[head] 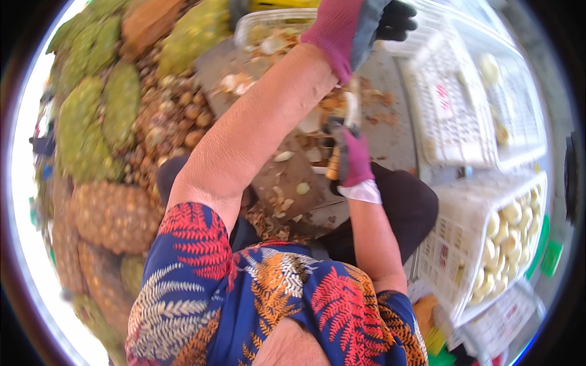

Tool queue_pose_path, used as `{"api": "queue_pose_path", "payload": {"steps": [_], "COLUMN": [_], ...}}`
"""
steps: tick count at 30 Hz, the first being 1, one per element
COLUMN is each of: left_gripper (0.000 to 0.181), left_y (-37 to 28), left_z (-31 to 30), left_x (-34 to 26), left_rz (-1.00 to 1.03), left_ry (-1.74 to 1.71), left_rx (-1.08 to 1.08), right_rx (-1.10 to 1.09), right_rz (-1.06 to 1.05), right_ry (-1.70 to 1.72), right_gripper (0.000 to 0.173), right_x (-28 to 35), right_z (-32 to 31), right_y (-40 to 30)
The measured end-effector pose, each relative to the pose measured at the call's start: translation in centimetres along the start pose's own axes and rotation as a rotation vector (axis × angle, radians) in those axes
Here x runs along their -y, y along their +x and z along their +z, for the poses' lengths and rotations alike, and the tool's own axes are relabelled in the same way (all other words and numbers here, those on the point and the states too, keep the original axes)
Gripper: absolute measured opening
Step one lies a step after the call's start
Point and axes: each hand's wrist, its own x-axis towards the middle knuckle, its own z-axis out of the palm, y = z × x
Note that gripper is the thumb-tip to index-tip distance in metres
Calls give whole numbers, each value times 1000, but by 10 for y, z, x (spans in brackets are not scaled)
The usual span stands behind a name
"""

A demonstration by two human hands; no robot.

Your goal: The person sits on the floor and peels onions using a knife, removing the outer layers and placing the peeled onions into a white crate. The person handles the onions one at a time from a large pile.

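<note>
My left hand (361,34), in a magenta knit glove with a grey-black coating, reaches far across to the top. Its dark fingers are spread, with nothing visible in them, near the rim of a white plastic crate (453,96). My right hand (355,158), in a matching glove, grips a knife by its wooden handle (333,163). The knife's pale blade (352,110) points away from me, over a white plastic tub (279,15) that holds onion skins and scraps. My left forearm hides part of the tub. Few onions (489,68) show inside the crate.
A second white crate (432,242), at right, holds many peeled onions (508,224). Loose unpeeled onions (183,107) lie at left among green mesh sacks (84,132) and orange mesh sacks (114,217). Peelings (279,201) litter a brown board (293,180) between my knees.
</note>
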Motion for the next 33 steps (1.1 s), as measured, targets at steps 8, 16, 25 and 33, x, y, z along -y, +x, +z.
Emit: {"api": "queue_pose_path", "payload": {"steps": [8,16,25,33], "left_gripper": [19,39,52,50], "left_y": [-194,-305,-307,-301], "left_z": [-260,-369,-367,-384], "left_x": [-30,139,182,190], "left_rz": [-24,-884,-818,-742], "left_ry": [380,879,1610,1504], "left_rx": [-1014,-1226,-83,-338], "right_rx": [183,180,51,-33], "right_rz": [130,59,-12,-30], "right_ry": [-231,-547,-747,-780], "right_gripper": [25,31,47,42], "right_x": [-8,-40,-51,-56], "right_z": [36,61,78,84], "right_y": [-19,-23,-30,-30]}}
